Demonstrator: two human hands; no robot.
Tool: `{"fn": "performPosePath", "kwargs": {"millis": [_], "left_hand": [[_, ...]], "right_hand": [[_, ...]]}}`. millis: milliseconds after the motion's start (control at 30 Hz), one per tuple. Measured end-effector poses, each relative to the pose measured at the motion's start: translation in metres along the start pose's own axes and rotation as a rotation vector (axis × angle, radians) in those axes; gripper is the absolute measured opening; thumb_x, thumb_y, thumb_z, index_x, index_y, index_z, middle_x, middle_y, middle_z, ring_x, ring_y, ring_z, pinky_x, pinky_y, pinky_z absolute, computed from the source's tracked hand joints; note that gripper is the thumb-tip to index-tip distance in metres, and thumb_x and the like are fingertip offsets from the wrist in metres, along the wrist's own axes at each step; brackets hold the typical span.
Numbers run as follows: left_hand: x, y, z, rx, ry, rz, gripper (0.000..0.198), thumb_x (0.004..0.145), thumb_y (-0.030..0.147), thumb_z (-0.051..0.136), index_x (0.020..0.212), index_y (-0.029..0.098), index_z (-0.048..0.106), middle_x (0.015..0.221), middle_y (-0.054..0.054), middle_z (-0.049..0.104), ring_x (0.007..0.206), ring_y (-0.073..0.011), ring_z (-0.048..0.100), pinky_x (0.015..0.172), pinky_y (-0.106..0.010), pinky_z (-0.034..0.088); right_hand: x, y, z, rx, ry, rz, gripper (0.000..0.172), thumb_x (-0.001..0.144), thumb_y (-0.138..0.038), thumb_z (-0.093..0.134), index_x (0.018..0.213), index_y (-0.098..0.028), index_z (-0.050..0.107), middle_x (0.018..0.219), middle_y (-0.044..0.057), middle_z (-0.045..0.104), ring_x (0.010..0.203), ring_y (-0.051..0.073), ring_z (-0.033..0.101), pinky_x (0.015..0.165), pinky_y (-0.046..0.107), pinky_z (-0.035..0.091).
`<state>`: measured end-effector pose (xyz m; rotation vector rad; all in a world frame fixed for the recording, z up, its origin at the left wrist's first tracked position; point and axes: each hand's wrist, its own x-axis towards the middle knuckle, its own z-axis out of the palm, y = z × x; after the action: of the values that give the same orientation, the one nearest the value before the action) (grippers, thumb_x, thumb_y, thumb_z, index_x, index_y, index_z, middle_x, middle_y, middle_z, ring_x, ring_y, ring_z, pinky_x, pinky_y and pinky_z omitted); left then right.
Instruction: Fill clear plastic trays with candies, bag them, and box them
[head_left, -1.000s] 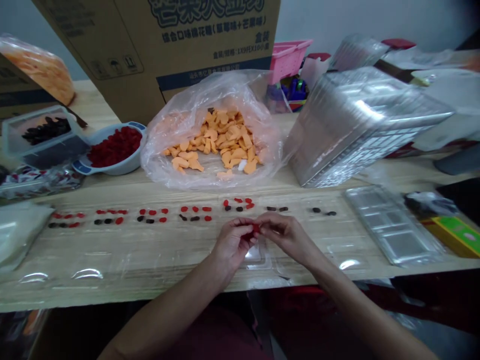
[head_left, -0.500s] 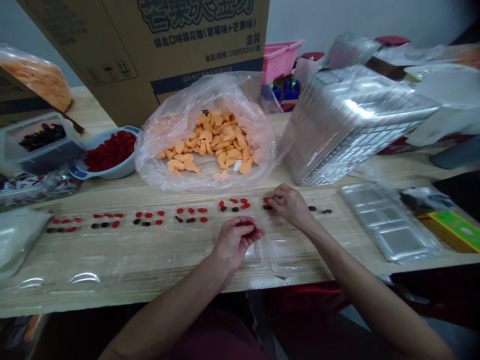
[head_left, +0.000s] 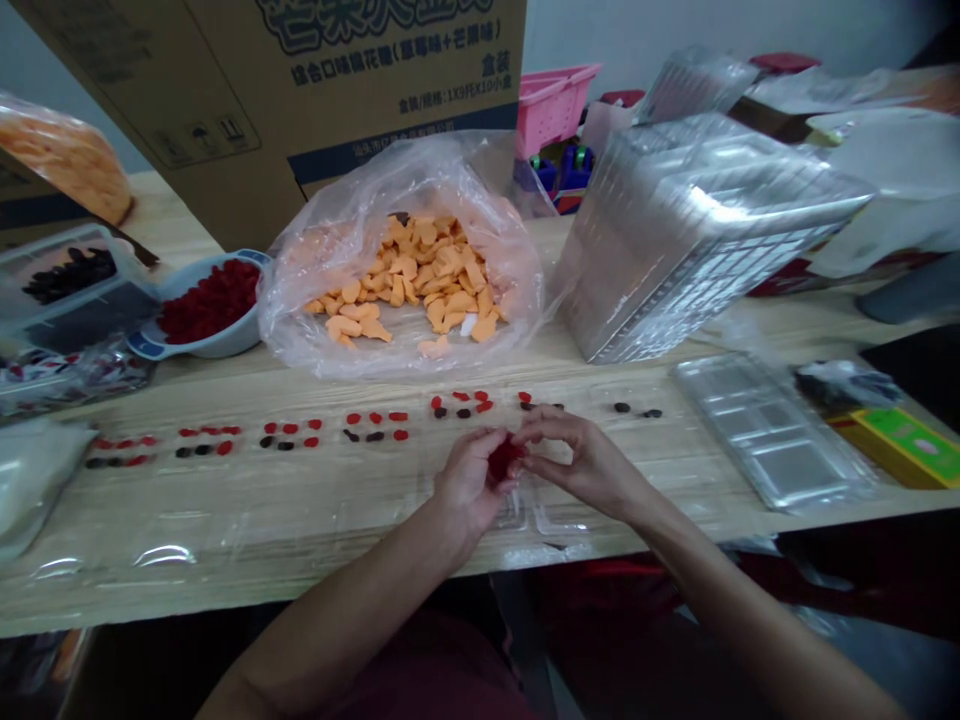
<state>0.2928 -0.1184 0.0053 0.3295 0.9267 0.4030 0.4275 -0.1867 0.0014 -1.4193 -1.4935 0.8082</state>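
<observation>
My left hand (head_left: 466,488) is cupped, palm up, around a small heap of red candies (head_left: 502,461). The thumb and fingers of my right hand (head_left: 589,468) pinch at that heap; whether a single piece is between the tips is hard to see. Both hands are above clear plastic trays (head_left: 559,520) laid along the table's front. In the compartments behind are rows of small red pieces (head_left: 376,417) and black pieces (head_left: 622,408). Just beyond my right fingers, one compartment holds a red piece (head_left: 524,397) with black ones, partly hidden by the hand.
An open plastic bag of orange candies (head_left: 442,270) lies behind the trays. To its left stand a bowl of red pieces (head_left: 214,300) and a tub of black pieces (head_left: 71,275). Stacked clear trays (head_left: 675,240) and a carton (head_left: 225,90) rise at the back. More trays (head_left: 776,430) lie right.
My right hand has come back from the compartment towards me, to the candies in my left hand. A red piece stays in that compartment. The view has shifted slightly.
</observation>
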Motion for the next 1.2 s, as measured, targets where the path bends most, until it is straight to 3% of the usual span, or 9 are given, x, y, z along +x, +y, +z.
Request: {"fn": "performPosePath", "kwargs": {"millis": [167, 300, 433, 600, 700, 800, 900, 1033, 1200], "left_hand": [[0.000, -0.004, 0.001, 0.019, -0.034, -0.069, 0.014, 0.076, 0.014, 0.051, 0.063, 0.012, 0.056, 0.052, -0.001, 0.053, 0.037, -0.0066, 0.041, 0.038, -0.020, 0.015], [-0.003, -0.003, 0.000, 0.001, -0.002, -0.085, 0.014, 0.069, 0.011, 0.048, 0.065, 0.009, 0.061, 0.055, -0.003, 0.054, 0.042, -0.0085, 0.046, 0.040, -0.021, 0.023], [-0.006, -0.001, 0.001, 0.055, -0.059, -0.009, 0.014, 0.063, 0.006, 0.050, 0.068, 0.009, 0.062, 0.052, -0.002, 0.053, 0.043, -0.0091, 0.048, 0.041, -0.021, 0.025], [-0.005, 0.001, 0.000, 0.053, -0.058, 0.051, 0.013, 0.058, 0.004, 0.062, 0.068, 0.012, 0.060, 0.056, -0.002, 0.058, 0.046, -0.0094, 0.051, 0.043, -0.020, 0.030], [-0.003, 0.002, -0.001, 0.012, -0.042, 0.043, 0.013, 0.059, 0.004, 0.066, 0.063, 0.012, 0.057, 0.056, -0.002, 0.059, 0.047, -0.0091, 0.052, 0.043, -0.019, 0.030], [-0.002, 0.001, 0.000, -0.014, -0.035, 0.016, 0.012, 0.061, 0.005, 0.068, 0.062, 0.011, 0.058, 0.056, -0.002, 0.058, 0.047, -0.0078, 0.050, 0.042, -0.019, 0.028], [-0.001, -0.001, 0.002, -0.014, -0.016, 0.013, 0.011, 0.061, 0.005, 0.070, 0.062, 0.010, 0.060, 0.055, -0.001, 0.057, 0.046, -0.0068, 0.048, 0.042, -0.018, 0.027], [0.000, -0.007, 0.006, 0.005, -0.058, 0.031, 0.011, 0.059, 0.001, 0.068, 0.062, 0.010, 0.062, 0.054, -0.001, 0.057, 0.045, -0.0068, 0.048, 0.043, -0.019, 0.028], [-0.003, -0.011, 0.009, -0.070, -0.048, -0.088, 0.013, 0.075, 0.008, 0.056, 0.064, 0.008, 0.063, 0.058, -0.005, 0.059, 0.051, -0.0108, 0.054, 0.048, -0.021, 0.039]], "right_hand": [[-0.014, 0.003, 0.000, 0.150, 0.042, 0.074, 0.008, 0.082, -0.028, 0.065, 0.081, -0.021, 0.066, 0.089, 0.004, 0.063, 0.086, 0.019, 0.060, 0.079, 0.032, 0.046], [-0.009, 0.013, -0.020, 0.202, 0.177, 0.147, 0.015, 0.078, -0.032, 0.066, 0.076, -0.019, 0.060, 0.085, 0.005, 0.067, 0.080, 0.020, 0.063, 0.073, 0.031, 0.048], [0.011, 0.033, -0.042, -0.260, 0.289, 0.068, 0.011, 0.083, -0.028, 0.058, 0.078, -0.019, 0.061, 0.075, 0.004, 0.065, 0.073, 0.019, 0.060, 0.070, 0.031, 0.045], [0.030, 0.052, -0.045, -0.902, 0.058, -0.043, 0.019, 0.084, -0.012, 0.049, 0.073, -0.016, 0.063, 0.074, 0.009, 0.066, 0.073, 0.022, 0.059, 0.077, 0.037, 0.038], [0.033, 0.053, -0.042, -1.046, -0.049, -0.027, 0.019, 0.081, -0.008, 0.051, 0.067, -0.015, 0.062, 0.070, 0.010, 0.065, 0.072, 0.022, 0.059, 0.076, 0.037, 0.036], [0.030, 0.046, -0.040, -0.915, -0.019, -0.019, 0.017, 0.080, -0.008, 0.053, 0.069, -0.015, 0.065, 0.075, 0.009, 0.067, 0.076, 0.022, 0.060, 0.076, 0.035, 0.038], [0.018, 0.032, -0.033, -0.524, 0.107, 0.020, 0.014, 0.085, -0.018, 0.054, 0.080, -0.018, 0.067, 0.082, 0.007, 0.068, 0.077, 0.021, 0.061, 0.073, 0.033, 0.043], [-0.005, 0.008, -0.018, -0.054, 0.073, 0.134, 0.016, 0.084, -0.035, 0.062, 0.084, -0.020, 0.067, 0.081, 0.003, 0.069, 0.076, 0.019, 0.063, 0.070, 0.029, 0.048], [-0.017, 0.015, -0.029, -0.080, 0.158, 0.170, 0.015, 0.081, -0.033, 0.061, 0.077, -0.019, 0.067, 0.075, 0.002, 0.068, 0.071, 0.018, 0.063, 0.069, 0.030, 0.049]]}}
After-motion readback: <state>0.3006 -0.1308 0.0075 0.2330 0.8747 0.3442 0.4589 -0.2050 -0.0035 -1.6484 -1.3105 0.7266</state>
